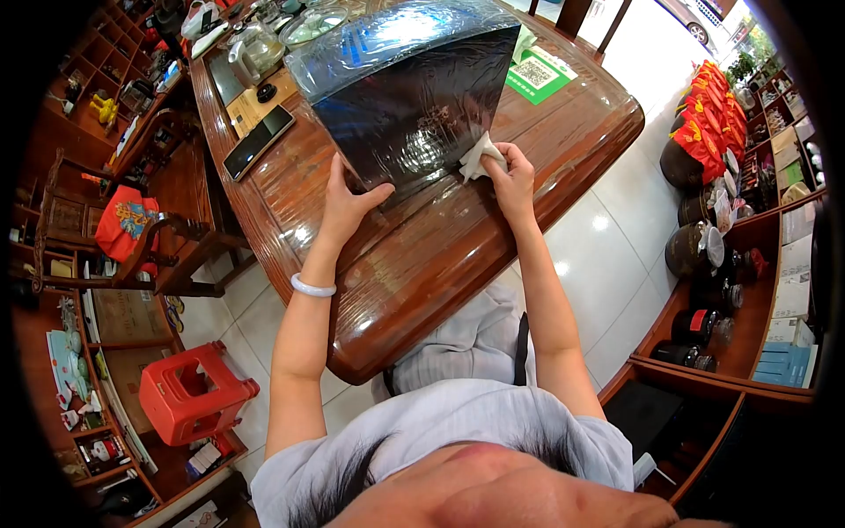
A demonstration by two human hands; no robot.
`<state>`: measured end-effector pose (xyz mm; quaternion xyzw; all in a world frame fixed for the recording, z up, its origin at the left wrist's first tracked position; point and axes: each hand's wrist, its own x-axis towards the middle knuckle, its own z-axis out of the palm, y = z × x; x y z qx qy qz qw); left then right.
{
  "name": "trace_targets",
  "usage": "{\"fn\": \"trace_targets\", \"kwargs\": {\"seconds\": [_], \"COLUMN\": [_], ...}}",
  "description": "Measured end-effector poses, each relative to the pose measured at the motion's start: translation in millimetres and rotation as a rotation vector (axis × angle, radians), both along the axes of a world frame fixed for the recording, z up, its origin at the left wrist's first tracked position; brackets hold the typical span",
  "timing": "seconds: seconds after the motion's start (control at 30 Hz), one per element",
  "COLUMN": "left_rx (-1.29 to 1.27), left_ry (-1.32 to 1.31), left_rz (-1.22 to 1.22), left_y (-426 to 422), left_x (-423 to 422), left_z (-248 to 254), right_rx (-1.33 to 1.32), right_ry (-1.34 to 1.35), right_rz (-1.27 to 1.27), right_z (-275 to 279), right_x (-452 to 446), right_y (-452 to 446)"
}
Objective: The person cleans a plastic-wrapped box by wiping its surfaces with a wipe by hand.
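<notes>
A large dark box [414,106] wrapped in shiny clear film stands on the brown wooden table [422,255]. At its lower left corner my left hand [352,201] grips the box, thumb on the near face and fingers behind the side edge. A pale bangle circles that wrist. My right hand [512,179] pinches a crumpled white cloth or tissue [481,158] against the box's lower right corner. The fingertips of that hand are partly covered by the cloth.
Left of the box lie a phone [258,143] and a glass pot [255,53]. A green card with a code [540,75] lies at the right. A red stool [195,392] and a wooden chair [132,229] stand left; shelves and jars [695,249] line the right.
</notes>
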<state>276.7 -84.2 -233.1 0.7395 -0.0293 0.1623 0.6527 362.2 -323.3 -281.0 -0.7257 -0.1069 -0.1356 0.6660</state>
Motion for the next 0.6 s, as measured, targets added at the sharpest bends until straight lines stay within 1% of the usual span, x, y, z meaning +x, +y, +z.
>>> {"fn": "trace_targets", "kwargs": {"seconds": [0.07,0.6], "left_rx": [0.047,0.023], "left_ry": [0.014,0.027], "left_rz": [0.026,0.013], "left_y": [0.6,3.0], "left_x": [0.4,1.4], "left_z": [-0.5,-5.0], "right_rx": [-0.008,0.011], "right_ry": [0.004,0.002], "right_rz": [0.001,-0.001], "right_z": [2.0,-1.1], "right_x": [-1.0,0.2], "right_y": [-0.3,-0.3]}}
